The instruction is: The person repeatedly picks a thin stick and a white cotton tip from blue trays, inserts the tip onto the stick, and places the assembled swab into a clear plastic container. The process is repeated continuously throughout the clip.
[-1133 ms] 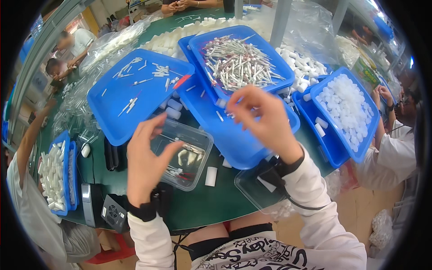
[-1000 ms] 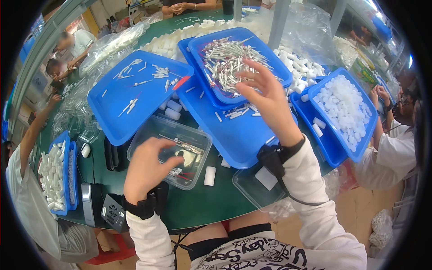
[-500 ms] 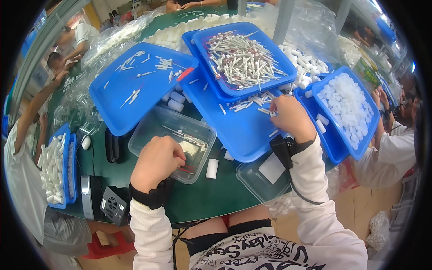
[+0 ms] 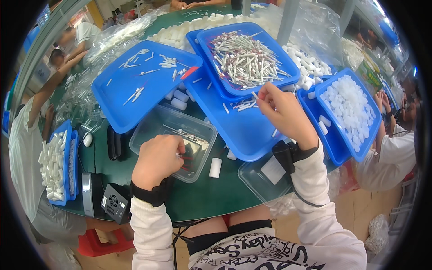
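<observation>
My right hand (image 4: 282,111) is over the lower blue tray (image 4: 243,137), its thumb and fingers pinching a small white tube (image 4: 255,95). Small white tubes, some with thin dark red parts, lie beneath it. My left hand (image 4: 158,161) is at the left side of a clear plastic box (image 4: 204,135). Its fingers are curled together; what they hold, if anything, is too small and hidden to name. Thin white sticks (image 4: 184,133) and some red bits lie in that box. Just right of the box stands a white cylinder (image 4: 215,168).
A heaped blue tray (image 4: 292,76) of white sticks overlaps the lower tray. Another blue tray (image 4: 105,105) holds scattered sticks. At right, a blue tray (image 4: 357,155) carries translucent white pieces. A clear lid (image 4: 252,186) lies near the table edge. Co-workers sit on both sides.
My right hand has moved up and left, lifting a small white tube from the tray. The left hand stays at the box, its fingers curled in more. The whole view has shifted slightly.
</observation>
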### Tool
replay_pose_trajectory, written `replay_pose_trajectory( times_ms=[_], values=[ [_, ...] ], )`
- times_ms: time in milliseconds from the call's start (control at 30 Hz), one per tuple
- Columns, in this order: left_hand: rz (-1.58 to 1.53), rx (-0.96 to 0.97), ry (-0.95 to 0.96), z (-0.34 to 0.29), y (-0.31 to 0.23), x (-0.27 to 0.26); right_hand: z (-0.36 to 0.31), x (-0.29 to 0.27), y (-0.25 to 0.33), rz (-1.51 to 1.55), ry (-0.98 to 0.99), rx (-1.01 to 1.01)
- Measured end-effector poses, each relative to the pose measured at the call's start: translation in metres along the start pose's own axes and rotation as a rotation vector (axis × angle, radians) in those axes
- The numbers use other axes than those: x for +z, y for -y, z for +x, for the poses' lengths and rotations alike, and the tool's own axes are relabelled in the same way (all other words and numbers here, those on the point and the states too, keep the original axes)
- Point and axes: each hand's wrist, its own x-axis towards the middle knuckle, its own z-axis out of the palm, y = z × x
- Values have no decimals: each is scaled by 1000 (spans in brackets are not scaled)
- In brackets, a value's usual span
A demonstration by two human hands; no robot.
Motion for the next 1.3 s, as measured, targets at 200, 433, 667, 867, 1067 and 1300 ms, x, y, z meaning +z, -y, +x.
replay_pose_trajectory(
  times_ms=[200,433,667,867,1067,1300],
  values=[
    [42,12,-118,1,0,6,-1,6,17,108,-3,-64],
    [-587,48,-572,4,4,0,-6,11,23,178,-4,-132],
    [-1231,40,-765,-4,5,-17,-10,17,30,285,110,-149],
    [-1678,224,-629,-3,2,-3,-14,22,44,491,237,-133],
    [-1704,232,-491,-3,-14,0,-15,23,41,532,260,-102],
    [-1763,247,-448,-5,-21,2,-20,31,49,742,130,-111]
  ],
)
